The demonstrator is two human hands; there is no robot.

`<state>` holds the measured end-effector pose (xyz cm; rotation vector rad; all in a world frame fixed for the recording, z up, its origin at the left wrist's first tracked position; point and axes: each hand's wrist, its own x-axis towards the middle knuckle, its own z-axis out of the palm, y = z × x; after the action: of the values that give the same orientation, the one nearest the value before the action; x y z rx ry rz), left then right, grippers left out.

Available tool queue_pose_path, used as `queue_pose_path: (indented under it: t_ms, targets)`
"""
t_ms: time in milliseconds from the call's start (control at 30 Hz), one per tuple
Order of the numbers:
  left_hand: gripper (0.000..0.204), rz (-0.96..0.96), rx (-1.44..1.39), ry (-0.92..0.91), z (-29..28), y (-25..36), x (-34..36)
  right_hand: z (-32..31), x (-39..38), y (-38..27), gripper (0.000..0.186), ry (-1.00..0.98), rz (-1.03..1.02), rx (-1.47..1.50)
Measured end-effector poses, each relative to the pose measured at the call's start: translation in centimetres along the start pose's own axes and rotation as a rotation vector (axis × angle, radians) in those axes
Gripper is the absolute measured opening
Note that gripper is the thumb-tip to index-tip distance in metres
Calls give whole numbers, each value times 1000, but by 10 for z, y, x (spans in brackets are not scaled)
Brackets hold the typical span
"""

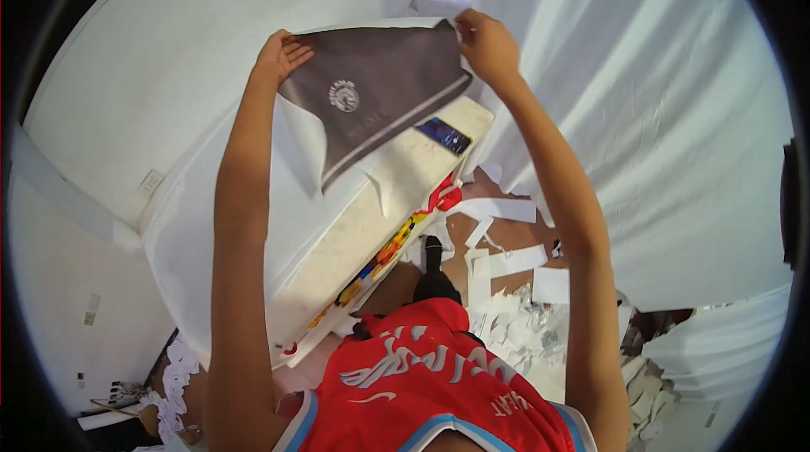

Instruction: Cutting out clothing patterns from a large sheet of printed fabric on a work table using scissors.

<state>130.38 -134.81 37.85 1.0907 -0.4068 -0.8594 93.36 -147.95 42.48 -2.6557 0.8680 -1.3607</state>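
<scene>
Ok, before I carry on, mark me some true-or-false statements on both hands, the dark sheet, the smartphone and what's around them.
1. The left hand is at the upper left corner of the dark sheet. True.
2. The sheet's round emblem is bright red. False: it is whitish.
3. The smartphone lies on the pale work table. True.
4. The right hand rests on the smartphone. False: it is by the sheet's upper right corner.
5. White scraps lie on the brown floor. True.
6. The white curtain hangs at the left of the view. False: it hangs at the right.
</scene>
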Motion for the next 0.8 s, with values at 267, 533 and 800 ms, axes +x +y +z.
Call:
queue_pose_path:
  t_ms: [267,533,800]
  targets:
    - [22,140,-85,219,-31,54,179,148,152,52,15,80,-40,184]
    - [15,431,-96,122,56,33,156,158,165,122,14,242,-150,485]
    - [17,115,-51,513,3,-133,58,188,29,162,26,-10,-230,594]
